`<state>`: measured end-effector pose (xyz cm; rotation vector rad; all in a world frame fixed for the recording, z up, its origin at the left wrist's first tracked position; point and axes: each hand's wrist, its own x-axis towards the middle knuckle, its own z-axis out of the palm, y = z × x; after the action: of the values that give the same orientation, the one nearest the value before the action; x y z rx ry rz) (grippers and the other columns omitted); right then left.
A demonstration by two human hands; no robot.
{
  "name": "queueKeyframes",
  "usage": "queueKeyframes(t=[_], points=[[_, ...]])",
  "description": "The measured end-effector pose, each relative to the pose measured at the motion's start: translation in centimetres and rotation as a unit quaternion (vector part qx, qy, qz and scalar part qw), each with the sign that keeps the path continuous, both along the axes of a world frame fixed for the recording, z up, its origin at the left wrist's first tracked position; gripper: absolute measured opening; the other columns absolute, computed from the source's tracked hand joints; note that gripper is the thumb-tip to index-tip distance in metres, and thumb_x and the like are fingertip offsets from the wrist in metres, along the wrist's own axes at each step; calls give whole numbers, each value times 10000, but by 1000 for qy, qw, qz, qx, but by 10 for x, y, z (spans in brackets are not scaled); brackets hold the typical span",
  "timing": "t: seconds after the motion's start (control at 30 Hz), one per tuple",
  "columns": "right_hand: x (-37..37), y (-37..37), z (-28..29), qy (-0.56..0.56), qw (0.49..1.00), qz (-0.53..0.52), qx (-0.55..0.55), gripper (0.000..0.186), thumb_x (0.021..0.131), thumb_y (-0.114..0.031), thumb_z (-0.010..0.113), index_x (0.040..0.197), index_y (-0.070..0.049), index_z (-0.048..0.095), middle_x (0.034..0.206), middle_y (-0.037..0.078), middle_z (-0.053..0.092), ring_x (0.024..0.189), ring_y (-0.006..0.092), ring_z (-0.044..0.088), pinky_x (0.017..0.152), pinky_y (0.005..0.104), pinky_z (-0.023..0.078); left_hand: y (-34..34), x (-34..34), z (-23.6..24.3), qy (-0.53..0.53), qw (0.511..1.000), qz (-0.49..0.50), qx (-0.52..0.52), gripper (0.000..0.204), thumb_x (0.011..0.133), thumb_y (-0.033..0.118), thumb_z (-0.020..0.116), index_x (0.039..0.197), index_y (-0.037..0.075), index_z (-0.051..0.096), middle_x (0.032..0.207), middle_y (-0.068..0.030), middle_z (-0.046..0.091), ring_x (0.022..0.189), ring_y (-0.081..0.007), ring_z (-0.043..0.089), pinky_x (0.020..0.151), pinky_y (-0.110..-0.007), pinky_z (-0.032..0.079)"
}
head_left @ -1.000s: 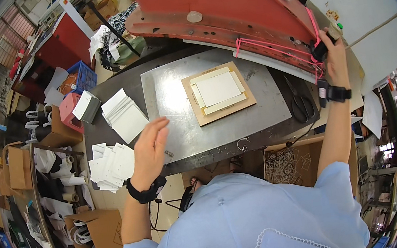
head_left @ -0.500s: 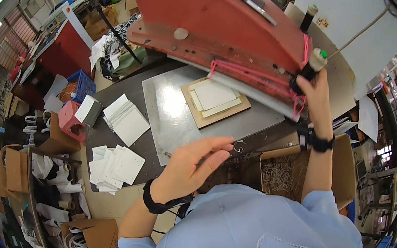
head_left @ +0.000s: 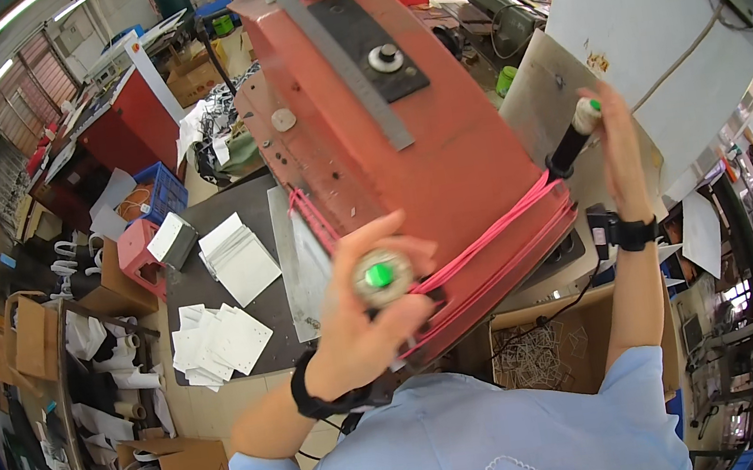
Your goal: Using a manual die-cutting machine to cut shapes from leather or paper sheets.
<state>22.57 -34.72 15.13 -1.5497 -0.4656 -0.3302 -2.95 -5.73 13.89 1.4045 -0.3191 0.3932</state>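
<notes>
When counted L to R: 1 blue crate [head_left: 166, 188], 3 white card piles [head_left: 240, 260], 2 green-topped handles. L hand [head_left: 347, 320] is half-curled round L handle [head_left: 382, 278]; firm hold can't be told. Metal plate [head_left: 303, 278] is mostly blocked by red press arm [head_left: 449, 173]. R hand [head_left: 622, 160] is opened beside R handle [head_left: 572, 145]. Vs. 0.5 s ago: arm swung L, wooden board hidden, R grip loosened.

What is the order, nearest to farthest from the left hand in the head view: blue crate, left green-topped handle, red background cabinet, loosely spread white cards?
1. Left green-topped handle, right at the left hand.
2. Loosely spread white cards, on the table's left side.
3. Blue crate, left, beyond the table.
4. Red background cabinet, left, behind the crate.
</notes>
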Motion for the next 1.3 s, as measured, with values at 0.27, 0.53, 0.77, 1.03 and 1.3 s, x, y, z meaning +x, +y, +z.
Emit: queueKeyframes(t=[0.27,0.53,0.77,1.03,1.3], points=[[-60,56,6,63,974,130,173,373,1010,-277,502,1203,36,562,914,63,623,797,124,598,763,260,485,48,-48,17,58,969,228,-72,565,1006,452,349,1297,-13,484,781,-79,582,736,-152,555,727,-285,451],[-90,74,5,122,960,201,153,372,908,-209,553,1192,32,549,776,99,638,683,155,613,645,259,481,82,-60,13,64,953,285,-79,603,929,416,487,1329,-32,441,747,-75,609,713,-136,568,700,-263,461],[-87,74,-3,137,949,235,161,325,878,-149,521,1153,21,550,678,89,588,573,135,531,584,264,460,92,-63,-1,54,957,273,-83,647,900,417,546,1348,-32,417,719,-99,611,625,-153,569,662,-283,488],[-82,71,-27,154,949,219,169,237,871,-139,514,1052,5,566,653,93,580,553,131,522,573,269,462,89,-60,-20,49,958,272,-81,542,930,414,514,1265,-9,461,690,-101,581,612,-177,555,623,-314,476],[-76,72,-18,135,957,202,160,259,865,-206,549,1002,13,565,636,87,570,518,132,515,546,267,462,76,-62,-9,35,965,251,-71,536,1026,517,312,1025,10,487,734,-100,521,681,-203,513,693,-333,426]])
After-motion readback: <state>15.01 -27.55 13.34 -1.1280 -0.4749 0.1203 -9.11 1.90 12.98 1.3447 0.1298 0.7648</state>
